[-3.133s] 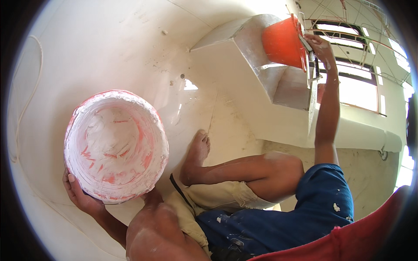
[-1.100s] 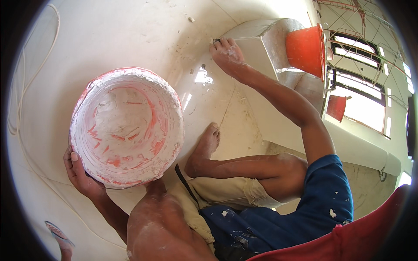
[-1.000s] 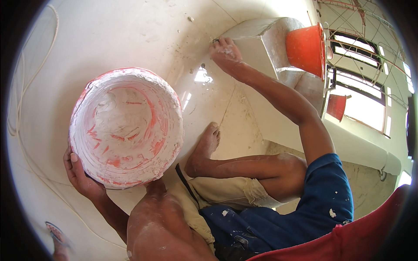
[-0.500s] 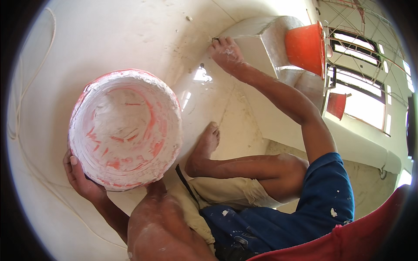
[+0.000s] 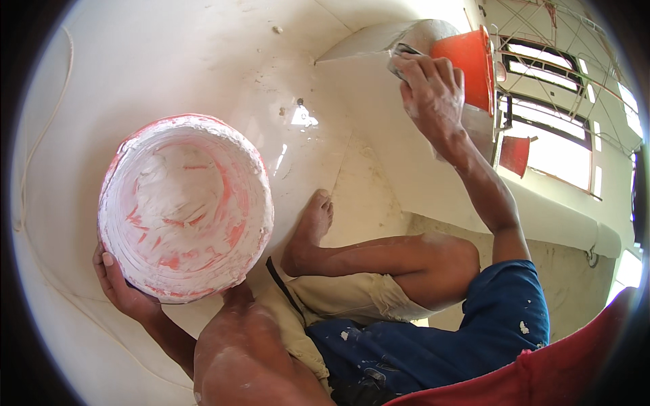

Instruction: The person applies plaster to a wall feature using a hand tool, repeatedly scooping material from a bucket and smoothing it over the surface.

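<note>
My left hand [image 5: 128, 287] grips the lower left side of a round red bucket [image 5: 252, 159], fingers curled round its outside. The bucket is tipped so its open mouth faces me. Wet-looking white plaster [image 5: 177, 183] lies inside it, and the wall and rim are smeared white with red showing through. My right hand [image 5: 433, 91], dusted white, is closed on a small flat scraper [image 5: 401, 59] with a dark edge, mostly hidden by the fingers. It is held by the corner of a pale block-like ledge [image 5: 365, 74], near an orange bucket; contact cannot be told.
The orange bucket [image 5: 467, 68] stands on the ledge, with a smaller red one [image 5: 514, 155] beyond. Scaffolding [image 5: 542, 27] and bright windows are at the far right. A thin pale cord [image 5: 30, 155] runs down the left. My bare foot [image 5: 315, 216] rests beside the bucket.
My right hand has moved right and toward me, from the ledge's left corner to beside the orange bucket. The scraper shows more now. My left hand keeps its hold on the bucket.
</note>
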`<action>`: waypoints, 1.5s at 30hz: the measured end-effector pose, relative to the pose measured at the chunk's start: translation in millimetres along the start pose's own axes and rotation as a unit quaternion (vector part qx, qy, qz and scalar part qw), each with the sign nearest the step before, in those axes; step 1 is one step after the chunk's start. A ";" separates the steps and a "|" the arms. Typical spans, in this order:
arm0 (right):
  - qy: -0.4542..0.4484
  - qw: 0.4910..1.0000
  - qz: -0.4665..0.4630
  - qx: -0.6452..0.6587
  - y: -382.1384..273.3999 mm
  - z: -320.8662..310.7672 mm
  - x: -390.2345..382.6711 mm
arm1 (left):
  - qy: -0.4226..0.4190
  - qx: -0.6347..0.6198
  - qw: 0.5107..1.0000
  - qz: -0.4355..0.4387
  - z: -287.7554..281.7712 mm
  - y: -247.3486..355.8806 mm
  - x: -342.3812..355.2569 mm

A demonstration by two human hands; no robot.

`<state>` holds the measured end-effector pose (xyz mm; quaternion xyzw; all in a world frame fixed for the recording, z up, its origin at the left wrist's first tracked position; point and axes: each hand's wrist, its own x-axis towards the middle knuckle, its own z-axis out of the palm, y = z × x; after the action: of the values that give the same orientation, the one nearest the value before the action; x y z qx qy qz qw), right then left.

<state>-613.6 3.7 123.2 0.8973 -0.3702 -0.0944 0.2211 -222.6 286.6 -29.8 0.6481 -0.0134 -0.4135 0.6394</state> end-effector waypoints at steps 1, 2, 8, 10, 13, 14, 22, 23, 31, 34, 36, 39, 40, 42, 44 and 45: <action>0.009 1.000 -0.006 -0.001 -1.5 0.7 1.4 | -0.002 -0.009 1.000 -0.003 -0.6 -0.1 0.4; 0.019 1.000 -0.011 0.003 -4.0 10.0 6.7 | -0.010 -0.003 1.000 0.000 0.1 0.2 0.7; -0.048 0.998 -0.029 -0.037 -26.0 85.3 18.0 | -0.020 0.007 1.000 0.010 -7.6 -4.9 5.0; -0.083 0.995 -0.040 -0.043 -43.8 109.0 22.1 | -0.017 0.005 1.000 0.009 -10.1 -5.8 6.2; -0.148 0.983 -0.076 -0.077 -68.6 138.5 32.4 | -0.026 -0.003 1.000 0.016 -4.4 -1.9 2.8; -0.166 0.979 -0.090 -0.079 -72.9 144.4 36.5 | -0.029 -0.007 0.999 0.019 -4.7 -1.8 2.9; -0.201 0.973 -0.060 -0.100 -47.4 86.2 32.9 | -0.025 0.000 0.999 0.031 -7.7 -7.7 4.4; -0.170 0.980 -0.048 -0.095 -31.7 62.9 25.2 | -0.028 -0.007 0.999 0.028 -8.5 -9.7 5.4; -0.015 0.998 0.046 0.036 47.3 -43.7 27.1 | -0.031 -0.034 0.999 0.021 -4.3 -6.4 3.5; -0.091 0.984 0.041 0.147 65.9 -9.9 48.4 | -0.044 -0.022 0.999 0.019 -0.7 -4.6 4.8; -0.134 0.964 0.025 0.227 70.6 18.5 67.4 | -0.048 -0.025 0.998 0.031 -2.8 -7.3 6.6; -0.257 0.929 -0.016 0.265 61.4 51.0 113.1 | -0.049 -0.024 0.998 0.039 -4.5 -8.9 7.8; -0.360 0.904 -0.032 0.229 52.8 52.7 136.3 | -0.046 -0.022 0.998 0.041 -6.2 -8.1 6.8; -0.446 0.870 -0.058 0.200 38.9 68.0 164.9 | -0.040 -0.030 0.998 0.040 -7.0 -9.7 6.6; -0.496 0.846 -0.066 0.186 20.8 93.4 185.2 | -0.038 -0.030 0.998 0.041 -6.3 -10.1 6.4; -0.501 0.837 -0.069 0.208 14.3 113.6 190.3 | -0.037 -0.023 0.998 0.045 -3.7 -7.4 5.1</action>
<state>-525.6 -176.7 28.3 0.7752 -0.3788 -0.4671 -0.1933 -221.0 288.1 -39.2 0.6165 -0.0562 -0.4082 0.6709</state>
